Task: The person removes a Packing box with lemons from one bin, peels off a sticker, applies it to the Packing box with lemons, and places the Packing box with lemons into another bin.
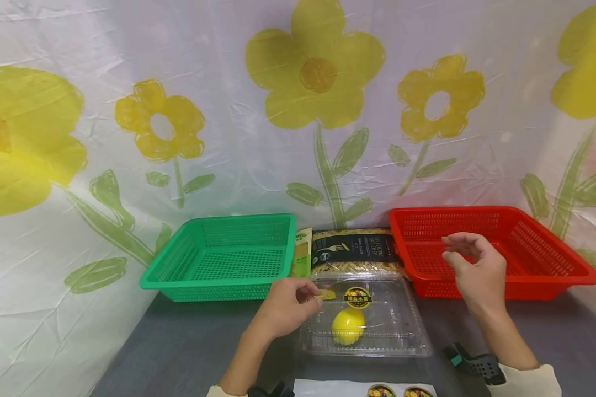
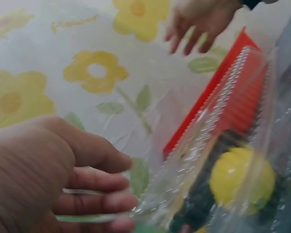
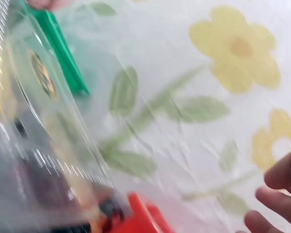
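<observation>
A clear plastic clamshell box (image 1: 392, 325) stands closed on the dark table. Through its lid shows a yellow rounded fruit (image 1: 349, 326) with a ridged lower side, and a round black-and-gold sticker (image 1: 357, 298) sits on the lid. My left hand (image 1: 289, 306) hovers at the box's left side, thumb and fingers loosely bent, nothing held in the left wrist view. A small yellow patch (image 1: 326, 295) shows by its fingertips. Raised in front of the red basket (image 1: 506, 289), my right hand (image 1: 479, 270) has its fingers spread and bent, holding nothing.
At the left stands a green plastic basket (image 1: 218, 284). Between the baskets, behind the box, lie a bag of pasta (image 1: 355, 248) and a green-and-tan packet (image 1: 302, 253). A white sticker sheet (image 1: 328, 387) lies at the front edge. A flowered curtain (image 1: 248, 165) hangs behind.
</observation>
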### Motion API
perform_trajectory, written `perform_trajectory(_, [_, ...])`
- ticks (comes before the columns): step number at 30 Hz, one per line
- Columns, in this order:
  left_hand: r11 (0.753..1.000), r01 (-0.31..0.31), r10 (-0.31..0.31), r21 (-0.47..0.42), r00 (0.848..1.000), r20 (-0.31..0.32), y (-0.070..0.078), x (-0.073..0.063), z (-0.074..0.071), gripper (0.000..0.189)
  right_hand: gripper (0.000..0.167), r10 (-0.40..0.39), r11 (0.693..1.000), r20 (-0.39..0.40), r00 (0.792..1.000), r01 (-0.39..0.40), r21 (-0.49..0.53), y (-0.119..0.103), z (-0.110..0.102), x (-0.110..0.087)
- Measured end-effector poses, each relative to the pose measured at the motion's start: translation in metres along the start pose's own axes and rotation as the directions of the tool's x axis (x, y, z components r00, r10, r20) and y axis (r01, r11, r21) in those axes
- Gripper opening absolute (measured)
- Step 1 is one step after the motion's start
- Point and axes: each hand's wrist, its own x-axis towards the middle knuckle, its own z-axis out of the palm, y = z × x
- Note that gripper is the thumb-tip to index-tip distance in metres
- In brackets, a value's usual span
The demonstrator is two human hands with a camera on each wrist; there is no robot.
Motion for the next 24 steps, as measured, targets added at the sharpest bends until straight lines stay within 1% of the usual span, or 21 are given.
perform_trajectory(2, [0.998, 0.063, -0.063, -0.016, 0.998, 0.014, -0.004, -0.001, -0.004, 0.014, 0.017, 0.079, 0.996, -0.085, 0.993, -0.075, 0.045, 0.006, -0.007, 0.008])
perform_trajectory(3, [0.996, 0.087, -0.086, -0.020, 0.996, 0.018, -0.006, -0.001, -0.006, 0.016, 0.015, 0.126, 0.989, -0.119, 0.985, -0.115, 0.091, 0.009, -0.011, 0.011])
perform_trajectory(4, [0.994, 0.106, -0.106, -0.019, 0.994, 0.020, -0.007, -0.001, -0.007, 0.017, 0.014, 0.175, 0.975, -0.144, 0.974, -0.151, 0.165, 0.013, -0.015, 0.015])
perform_trajectory(5, [0.992, 0.124, -0.124, -0.024, 0.992, 0.026, -0.009, -0.001, -0.007, 0.019, 0.013, 0.227, 0.951, -0.162, 0.960, -0.183, 0.248, 0.017, -0.018, 0.019])
perform_trajectory(7, [0.987, 0.154, -0.153, -0.043, 0.988, 0.038, -0.013, 0.000, -0.007, 0.024, 0.011, 0.320, 0.882, -0.188, 0.929, -0.220, 0.416, 0.024, -0.025, 0.025])
perform_trajectory(8, [0.984, 0.169, -0.166, -0.057, 0.985, 0.047, -0.015, 0.000, -0.006, 0.027, 0.010, 0.357, 0.839, -0.198, 0.913, -0.221, 0.498, 0.027, -0.028, 0.027])
perform_trajectory(10, [0.974, 0.201, -0.195, -0.102, 0.979, 0.068, -0.019, 0.001, -0.005, 0.033, 0.010, 0.421, 0.757, -0.235, 0.876, -0.196, 0.623, 0.035, -0.033, 0.031])
perform_trajectory(12, [0.956, 0.250, -0.238, -0.153, 0.967, 0.091, -0.021, 0.001, -0.005, 0.039, 0.009, 0.473, 0.712, -0.292, 0.832, -0.166, 0.682, 0.042, -0.037, 0.034])
perform_trajectory(14, [0.932, 0.309, -0.292, -0.191, 0.950, 0.112, -0.022, 0.000, -0.004, 0.043, 0.010, 0.520, 0.680, -0.348, 0.780, -0.132, 0.721, 0.048, -0.040, 0.036])
perform_trajectory(16, [0.909, 0.358, -0.338, -0.214, 0.933, 0.126, -0.022, 0.000, -0.003, 0.045, 0.012, 0.567, 0.663, -0.397, 0.722, -0.113, 0.740, 0.054, -0.045, 0.038])
perform_trajectory(19, [0.881, 0.411, -0.388, -0.232, 0.911, 0.139, -0.020, 0.000, -0.002, 0.048, 0.013, 0.615, 0.656, -0.452, 0.646, -0.100, 0.749, 0.061, -0.051, 0.039])
perform_trajectory(21, [0.872, 0.426, -0.401, -0.241, 0.904, 0.147, -0.020, 0.001, -0.001, 0.052, 0.014, 0.637, 0.656, -0.475, 0.607, -0.104, 0.747, 0.066, -0.055, 0.039])
perform_trajectory(23, [0.858, 0.443, -0.414, -0.260, 0.896, 0.159, -0.020, 0.001, 0.000, 0.057, 0.013, 0.659, 0.650, -0.478, 0.581, -0.118, 0.751, 0.070, -0.058, 0.038])
perform_trajectory(24, [0.850, 0.451, -0.420, -0.270, 0.892, 0.168, -0.021, 0.001, 0.002, 0.060, 0.014, 0.671, 0.639, -0.474, 0.570, -0.119, 0.760, 0.072, -0.059, 0.038])
